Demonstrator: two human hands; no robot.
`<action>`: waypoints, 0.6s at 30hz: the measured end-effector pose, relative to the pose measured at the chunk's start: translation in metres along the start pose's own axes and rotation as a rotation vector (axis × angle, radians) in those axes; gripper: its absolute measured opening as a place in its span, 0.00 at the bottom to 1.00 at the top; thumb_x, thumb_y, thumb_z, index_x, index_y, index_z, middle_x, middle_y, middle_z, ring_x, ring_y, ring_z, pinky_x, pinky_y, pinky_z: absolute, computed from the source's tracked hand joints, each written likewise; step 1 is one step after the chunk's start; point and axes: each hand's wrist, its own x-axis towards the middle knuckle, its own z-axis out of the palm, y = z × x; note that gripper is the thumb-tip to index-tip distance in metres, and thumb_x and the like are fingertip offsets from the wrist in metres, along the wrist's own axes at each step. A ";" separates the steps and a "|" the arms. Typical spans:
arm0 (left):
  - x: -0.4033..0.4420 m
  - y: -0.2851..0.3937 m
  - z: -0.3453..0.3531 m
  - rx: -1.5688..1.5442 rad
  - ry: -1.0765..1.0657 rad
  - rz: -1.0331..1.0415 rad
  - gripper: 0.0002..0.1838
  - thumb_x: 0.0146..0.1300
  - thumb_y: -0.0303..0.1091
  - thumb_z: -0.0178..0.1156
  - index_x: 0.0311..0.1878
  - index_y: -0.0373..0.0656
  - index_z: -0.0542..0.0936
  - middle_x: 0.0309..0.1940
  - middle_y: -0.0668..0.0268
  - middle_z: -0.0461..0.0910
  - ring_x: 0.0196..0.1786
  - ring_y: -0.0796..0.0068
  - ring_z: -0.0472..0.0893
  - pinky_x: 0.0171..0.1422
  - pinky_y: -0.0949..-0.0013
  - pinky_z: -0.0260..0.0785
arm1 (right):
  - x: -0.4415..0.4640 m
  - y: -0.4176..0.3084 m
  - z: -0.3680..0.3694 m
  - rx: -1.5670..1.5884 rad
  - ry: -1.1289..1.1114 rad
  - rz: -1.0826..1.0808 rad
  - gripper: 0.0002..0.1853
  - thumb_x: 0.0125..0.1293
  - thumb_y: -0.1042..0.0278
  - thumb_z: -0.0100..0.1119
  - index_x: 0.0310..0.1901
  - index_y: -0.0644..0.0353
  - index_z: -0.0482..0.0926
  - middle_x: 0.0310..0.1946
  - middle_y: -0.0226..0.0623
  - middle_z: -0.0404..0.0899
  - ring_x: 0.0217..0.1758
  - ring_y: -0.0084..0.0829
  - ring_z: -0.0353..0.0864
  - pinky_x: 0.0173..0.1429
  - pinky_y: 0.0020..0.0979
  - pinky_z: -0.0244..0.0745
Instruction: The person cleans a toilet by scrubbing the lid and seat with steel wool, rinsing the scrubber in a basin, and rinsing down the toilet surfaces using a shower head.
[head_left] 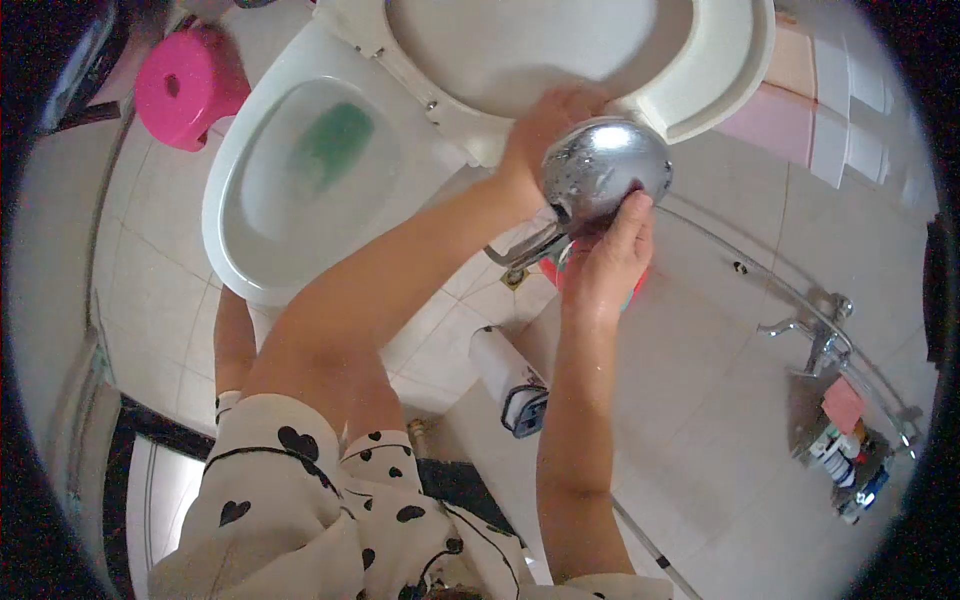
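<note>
A rounded, shiny chrome cover (606, 165), like that of a toilet-roll holder, is between my two hands, with wet-looking spots on it. A bent metal frame (520, 252) sticks out below its left side. My left hand (545, 125) is curled round the cover's upper left side, its fingertips partly hidden behind it. My right hand (612, 260) grips the lower edge, thumb on the dome and fingers hidden underneath. Just above is the raised toilet seat (735, 85). To the left stands the white toilet bowl (225, 225), with green liquid inside.
A pink stool (185, 85) stands at upper left. Below the cover are a red container (638, 285), partly hidden, and a floor drain (514, 279). A white cylindrical bin-like object (500, 370) lies lower down. On the right wall are a tap (825, 335) and a shelf of bottles (845, 465).
</note>
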 end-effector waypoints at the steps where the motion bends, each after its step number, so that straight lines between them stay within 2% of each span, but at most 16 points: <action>1: 0.008 0.007 0.006 -0.085 0.070 0.013 0.14 0.53 0.39 0.57 0.43 0.46 0.74 0.41 0.57 0.75 0.46 0.55 0.74 0.48 0.57 0.69 | 0.001 -0.001 0.002 -0.013 0.011 -0.018 0.16 0.69 0.55 0.47 0.43 0.62 0.71 0.38 0.31 0.74 0.40 0.23 0.71 0.46 0.26 0.67; 2: 0.011 0.009 0.007 -0.170 0.139 0.023 0.15 0.53 0.39 0.57 0.44 0.46 0.74 0.41 0.58 0.75 0.46 0.56 0.74 0.47 0.58 0.69 | 0.001 -0.003 0.003 -0.008 0.026 -0.035 0.16 0.69 0.55 0.46 0.43 0.61 0.70 0.38 0.31 0.74 0.40 0.23 0.71 0.46 0.26 0.67; 6: 0.021 -0.003 0.002 -0.240 -0.086 0.022 0.14 0.56 0.41 0.55 0.44 0.48 0.74 0.42 0.60 0.77 0.50 0.58 0.75 0.50 0.61 0.69 | 0.003 -0.013 0.007 0.002 0.051 -0.088 0.17 0.69 0.54 0.46 0.45 0.62 0.70 0.39 0.31 0.74 0.41 0.23 0.71 0.46 0.26 0.67; 9: 0.020 -0.012 -0.017 -0.212 -0.327 -0.068 0.14 0.58 0.42 0.54 0.44 0.48 0.74 0.42 0.61 0.77 0.50 0.58 0.74 0.50 0.61 0.69 | -0.002 -0.007 0.007 0.023 0.023 -0.063 0.17 0.69 0.55 0.46 0.48 0.61 0.70 0.40 0.31 0.74 0.42 0.23 0.71 0.49 0.27 0.66; 12: -0.008 -0.046 -0.008 -0.180 -0.213 -0.019 0.15 0.57 0.41 0.54 0.46 0.48 0.74 0.42 0.61 0.77 0.49 0.58 0.75 0.51 0.62 0.68 | -0.006 0.013 0.003 -0.011 -0.021 -0.015 0.18 0.69 0.56 0.45 0.50 0.62 0.69 0.42 0.33 0.73 0.45 0.24 0.71 0.52 0.28 0.66; 15: -0.022 -0.054 -0.024 -0.252 -0.429 -0.259 0.15 0.56 0.39 0.54 0.46 0.49 0.75 0.43 0.63 0.77 0.50 0.61 0.75 0.52 0.63 0.67 | -0.014 0.035 0.003 -0.134 -0.084 0.039 0.19 0.70 0.57 0.45 0.52 0.64 0.69 0.45 0.34 0.73 0.47 0.25 0.70 0.54 0.29 0.66; 17: -0.038 -0.076 -0.027 -0.078 -0.250 -0.029 0.13 0.55 0.38 0.54 0.44 0.50 0.75 0.43 0.64 0.77 0.50 0.63 0.75 0.53 0.64 0.67 | -0.017 0.052 0.006 -0.146 -0.125 0.103 0.18 0.69 0.58 0.45 0.52 0.63 0.69 0.44 0.33 0.73 0.47 0.23 0.70 0.54 0.27 0.65; 18: -0.039 -0.083 -0.029 0.132 -0.326 -0.020 0.13 0.54 0.38 0.54 0.43 0.51 0.76 0.44 0.65 0.77 0.51 0.65 0.75 0.55 0.63 0.66 | -0.019 0.055 0.009 -0.168 -0.165 0.110 0.17 0.69 0.59 0.46 0.52 0.62 0.69 0.44 0.32 0.73 0.47 0.22 0.69 0.54 0.27 0.65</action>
